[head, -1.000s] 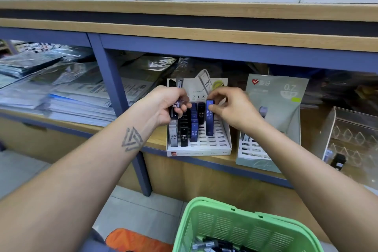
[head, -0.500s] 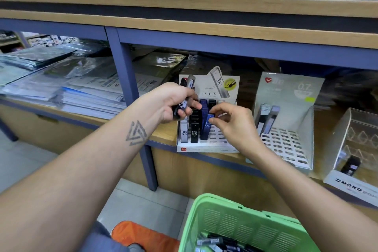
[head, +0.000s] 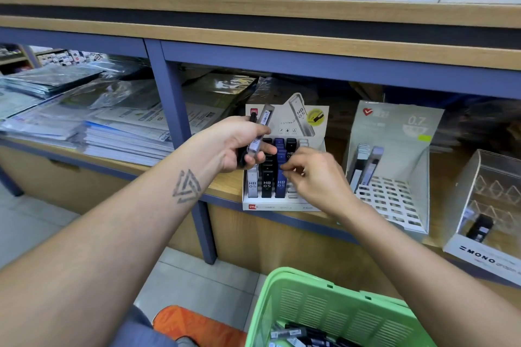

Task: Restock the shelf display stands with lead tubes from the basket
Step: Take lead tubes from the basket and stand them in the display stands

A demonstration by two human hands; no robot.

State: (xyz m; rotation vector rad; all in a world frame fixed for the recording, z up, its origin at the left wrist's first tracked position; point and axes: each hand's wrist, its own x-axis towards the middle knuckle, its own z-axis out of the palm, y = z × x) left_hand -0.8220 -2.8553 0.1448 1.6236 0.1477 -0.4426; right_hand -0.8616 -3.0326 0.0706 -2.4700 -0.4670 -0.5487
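A white display stand (head: 255,206) on the wooden shelf holds rows of black, blue and clear HB 0.5 lead tubes (head: 266,184). My left hand (head: 235,145) hovers over the stand's left side and grips a few tubes, a clear one and a black one sticking up. My right hand (head: 315,177) is over the stand's right half, fingertips curled at a blue tube (head: 280,183) in its slot; whether they pinch it is unclear. A green basket (head: 284,296) with more tubes sits at the bottom.
A second white stand (head: 394,197) marked 0.7 holds a few tubes to the right. A clear MONO stand (head: 485,234) sits at far right. Stacked papers (head: 112,132) fill the left bay behind a blue post (head: 180,135).
My right hand lowered the blue tube into the stand and now sits lower, near the front rows. The view shifted left and down. My left hand keeps its tubes.
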